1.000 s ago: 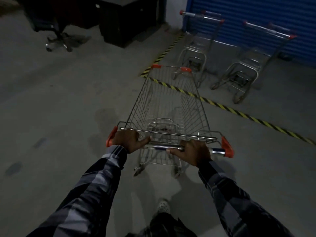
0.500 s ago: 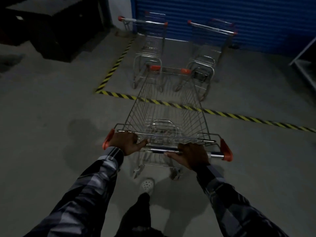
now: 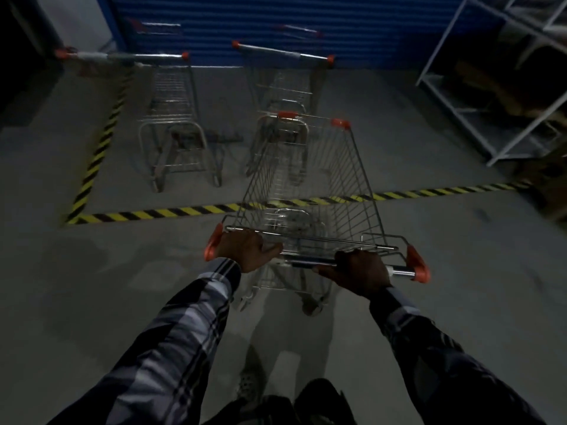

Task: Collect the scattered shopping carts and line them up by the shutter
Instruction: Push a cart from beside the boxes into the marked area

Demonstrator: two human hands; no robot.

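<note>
Hands on the push bar: a person in a striped long-sleeved shirt stands behind a wire shopping cart on a grey concrete floor. The left hand is curled over the left end of the handle, just beside its orange end cap, thumb stretched along the bar. The right hand is wrapped round the bar further right, short of the other orange cap, with a stretch of bare chrome showing between fist and cap. Both grips are closed on the handle.

The cart's basket reaches across a yellow-and-black striped line taped on the floor; its orange-tipped front corners lie beyond the line, its handle and rear wheels on the near side.

Inside the marked area, two more carts stand side by side, handles toward the camera and baskets toward a blue roller shutter. The left parked cart sits near a second striped line running up the left edge. The right parked cart is directly ahead, and the front of the held cart overlaps its rear frame in the view; whether they touch cannot be told.

A white metal rack stands at the right beside the shutter. One light shoe shows at the bottom edge.
</note>
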